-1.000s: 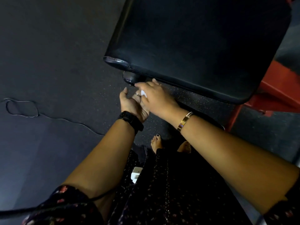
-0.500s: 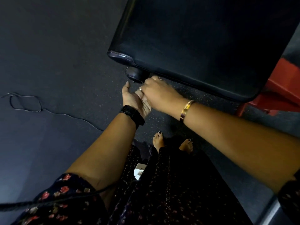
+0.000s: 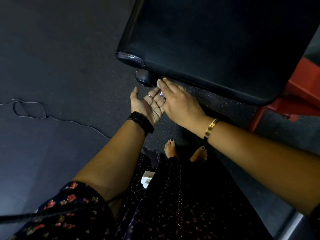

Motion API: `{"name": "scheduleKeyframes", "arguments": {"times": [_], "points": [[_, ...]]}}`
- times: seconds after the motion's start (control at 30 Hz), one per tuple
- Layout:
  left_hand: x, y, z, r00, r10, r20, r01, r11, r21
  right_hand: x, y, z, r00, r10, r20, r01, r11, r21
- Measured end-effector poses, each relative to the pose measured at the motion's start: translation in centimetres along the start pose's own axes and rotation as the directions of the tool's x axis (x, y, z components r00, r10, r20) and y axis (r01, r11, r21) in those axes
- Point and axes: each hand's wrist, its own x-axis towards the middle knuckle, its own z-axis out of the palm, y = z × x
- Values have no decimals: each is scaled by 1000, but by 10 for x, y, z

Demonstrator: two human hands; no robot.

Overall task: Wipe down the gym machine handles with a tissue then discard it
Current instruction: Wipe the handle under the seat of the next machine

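A black round handle knob [image 3: 144, 77] sticks out under the near left corner of a black padded seat [image 3: 216, 40]. My right hand [image 3: 180, 103] reaches to the knob's right side and pinches a small white tissue [image 3: 158, 82] at its fingertips; most of the tissue is hidden under the fingers. Just below the knob, my left hand [image 3: 147, 105] lies palm up with its fingers relaxed, partly beneath the right hand and holding nothing I can see.
A red machine frame [image 3: 294, 101] supports the seat at the right. Dark speckled rubber floor [image 3: 69, 66] spreads to the left, with a thin cable [image 3: 31, 110] looped on it. My bare feet [image 3: 170, 148] stand below the hands.
The view has drawn nearer to the seat. My right hand moved up from over my left palm to the knob's side, and my left hand opened out palm up.
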Motion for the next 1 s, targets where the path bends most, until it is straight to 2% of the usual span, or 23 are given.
{"name": "scheduleKeyframes", "arguments": {"times": [0.07, 0.17, 0.2, 0.27, 0.33, 0.37, 0.4, 0.43, 0.47, 0.5, 0.53, 0.6, 0.7, 0.8, 0.9, 1.0], "points": [[-1, -2, 1, 1000, 21, -6, -21, 1000, 4, 0, -4, 1, 996, -68, -53, 65, 996, -62], [-5, 2, 5, 998, 28, -50, -28, 1000, -2, -14, 11, 12, 938, -336, -85, 294, 900, -321], [-7, 4, 7, 998, 54, -38, -52, 997, 57, -21, 19, 13, 918, -393, -58, 344, 860, -377], [-10, 3, 14, 988, 156, -7, -147, 947, 286, -38, 38, 12, 890, -456, -19, 403, 805, -436], [-16, 3, 15, 967, 246, 63, -242, 816, 526, -54, 55, 10, 873, -488, -13, 424, 770, -477], [-16, 3, 10, 939, 307, 154, -329, 676, 660, -59, 60, 10, 875, -483, -38, 408, 777, -479], [-17, 5, 3, 889, 343, 304, -436, 428, 792, -62, 63, 10, 888, -453, -78, 371, 807, -460], [-15, 6, -5, 824, 310, 474, -520, 80, 851, -62, 64, 10, 907, -405, -115, 322, 843, -432], [-13, 9, -13, 764, 241, 598, -544, -258, 799, -60, 62, 11, 925, -359, -126, 281, 867, -410], [-10, 13, -17, 719, 192, 667, -497, -529, 688, -57, 60, 12, 934, -336, -120, 264, 878, -399], [-8, 16, -18, 686, 174, 707, -416, -703, 577, -54, 58, 13, 934, -342, -105, 276, 875, -398], [-5, 20, -16, 625, 135, 769, -291, -873, 390, -48, 59, 13, 914, -396, -84, 328, 845, -422], [-1, 28, -14, 561, 16, 828, -214, -963, 164, -44, 70, 5, 870, -490, -51, 416, 786, -457], [-1, 26, -12, 544, -90, 835, -150, -989, -9, -52, 82, -2, 816, -578, -5, 511, 724, -463], [-4, 19, -10, 556, -87, 826, -109, -993, -31, -62, 93, -2, 785, -613, 91, 551, 623, -555], [-6, 15, -9, 575, -37, 818, -82, -997, 13, -60, 92, 5, 804, -578, 141, 518, 562, -645]]}}
